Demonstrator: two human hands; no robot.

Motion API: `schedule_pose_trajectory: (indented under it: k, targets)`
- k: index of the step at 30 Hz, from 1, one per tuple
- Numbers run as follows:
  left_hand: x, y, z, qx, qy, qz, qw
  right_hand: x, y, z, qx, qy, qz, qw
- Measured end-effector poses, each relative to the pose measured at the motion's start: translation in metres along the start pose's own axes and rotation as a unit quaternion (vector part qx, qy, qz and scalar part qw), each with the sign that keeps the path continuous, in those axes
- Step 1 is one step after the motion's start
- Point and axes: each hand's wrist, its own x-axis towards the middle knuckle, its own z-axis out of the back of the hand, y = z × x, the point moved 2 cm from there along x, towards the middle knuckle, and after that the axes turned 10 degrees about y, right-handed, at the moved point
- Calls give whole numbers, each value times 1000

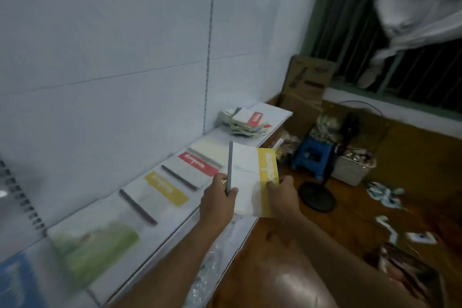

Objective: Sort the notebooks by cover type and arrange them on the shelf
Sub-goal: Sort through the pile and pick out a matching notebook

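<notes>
Notebook held above the shelf point(175, 210)

Left hand point(218, 204) and right hand point(282, 197) both grip one yellow-banded notebook point(250, 177) (grey spine leftward) — four notebooks lie flat below.

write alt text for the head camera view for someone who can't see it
Two hands hold a white notebook with a yellow band over a white shelf, the left hand gripping its grey spine and the right hand its yellow edge. Notebooks with yellow, red and green covers lie in a row on the shelf, with a messy pile at its far end.
</notes>
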Motion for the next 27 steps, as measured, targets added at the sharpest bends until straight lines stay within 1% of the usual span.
schedule_pose_trajectory:
  k: [3,7,11,15,18,21,27]
  targets:
    - [14,-37,-59,19,37,-30,999,15,-41,57,25,-41,-23,999]
    - [38,-79,-127,34,75,-71,994,43,-77,123,30,-72,-38,996]
    - [60,-116,-180,45,71,-71,994,72,-95,181,31,-79,-37,996]
    - [79,-142,-215,44,70,-71,994,100,-103,219,27,-79,-20,996]
    - [93,-153,-230,41,60,-65,995,120,-106,234,18,-68,-16,997]
    - [107,-154,-234,34,50,-59,996,141,-105,234,19,-55,-10,998]
    - [134,-130,-207,35,-2,-32,999,179,-80,195,12,-3,8,1000]
